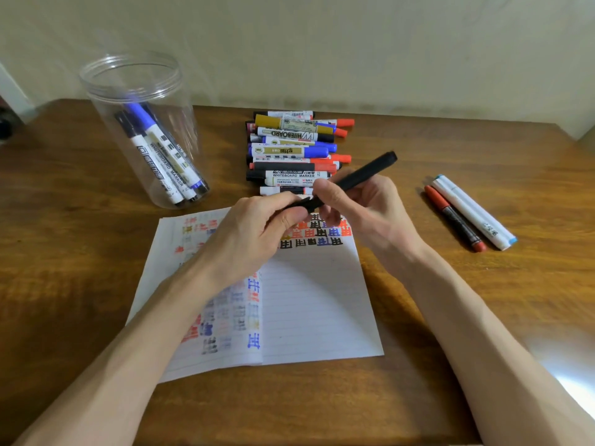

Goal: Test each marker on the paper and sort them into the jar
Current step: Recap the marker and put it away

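Both hands meet at the centre of the frame, above the top edge of the lined paper [315, 300].

- Black marker [363, 175]: held clear of the paper, tilted, with its far end pointing to the upper right and its near end hidden between the two hands.
- Left hand [254, 230]: fingers curled round the lower-left end of the black marker, thumb against it.
- Right hand [367, 204]: thumb and fingers pinch the barrel just right of the left hand. Most of the barrel projects beyond this hand.
- Whether the cap is on or off cannot be told.

The paper lies on the wooden table [80, 252], and its top carries rows of black, blue and red test marks. The clear plastic jar [141, 91] stands upright at upper left, well apart from the hands, with several whiteboard markers [161, 156] leaning inside. A pile of markers [289, 149] lies just beyond the hands. At right, a red-capped marker [455, 218] and a white marker [473, 212] lie side by side.
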Available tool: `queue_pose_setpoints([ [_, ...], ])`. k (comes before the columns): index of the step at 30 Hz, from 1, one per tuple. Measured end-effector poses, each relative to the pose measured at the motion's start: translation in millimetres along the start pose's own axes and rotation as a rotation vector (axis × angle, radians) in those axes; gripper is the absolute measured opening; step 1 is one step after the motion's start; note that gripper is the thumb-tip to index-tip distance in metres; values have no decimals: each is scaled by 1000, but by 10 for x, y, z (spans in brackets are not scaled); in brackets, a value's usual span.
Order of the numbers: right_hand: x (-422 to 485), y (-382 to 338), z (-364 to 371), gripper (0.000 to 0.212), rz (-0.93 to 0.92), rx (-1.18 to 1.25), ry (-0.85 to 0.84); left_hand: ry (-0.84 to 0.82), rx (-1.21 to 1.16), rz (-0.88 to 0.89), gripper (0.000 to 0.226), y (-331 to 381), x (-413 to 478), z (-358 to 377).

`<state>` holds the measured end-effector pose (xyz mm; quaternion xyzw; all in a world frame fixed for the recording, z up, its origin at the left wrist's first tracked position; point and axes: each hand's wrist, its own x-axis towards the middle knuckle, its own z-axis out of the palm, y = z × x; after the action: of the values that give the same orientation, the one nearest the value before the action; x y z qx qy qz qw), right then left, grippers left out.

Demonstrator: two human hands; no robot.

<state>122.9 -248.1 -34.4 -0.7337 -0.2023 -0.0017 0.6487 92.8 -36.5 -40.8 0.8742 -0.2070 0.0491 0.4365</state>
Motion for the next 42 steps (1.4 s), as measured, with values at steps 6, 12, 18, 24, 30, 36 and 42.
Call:
queue_pose_setpoints([
  [6,58,-38,-497,20,27,151,313,38,-117,-60,27,-107,-52,-255],
  [12,53,11,-420,20,145,153,331,-46,143,-138,18,-68,-74,-221],
  [18,32,-26,-326,21,173,134,258,-52,147,-180,20,-104,-93,-297],
  [24,-12,-73,-208,29,195,113,190,3,303,-139,29,-125,-85,-204],
  [30,-62,-95,-74,31,214,43,153,25,303,-119,44,-124,-83,-160],
  [36,-100,-112,-57,29,222,-31,207,72,374,-114,36,-146,-86,-125],
  [42,-98,4,-103,23,263,-112,281,64,404,-122,34,-131,-83,-119],
])
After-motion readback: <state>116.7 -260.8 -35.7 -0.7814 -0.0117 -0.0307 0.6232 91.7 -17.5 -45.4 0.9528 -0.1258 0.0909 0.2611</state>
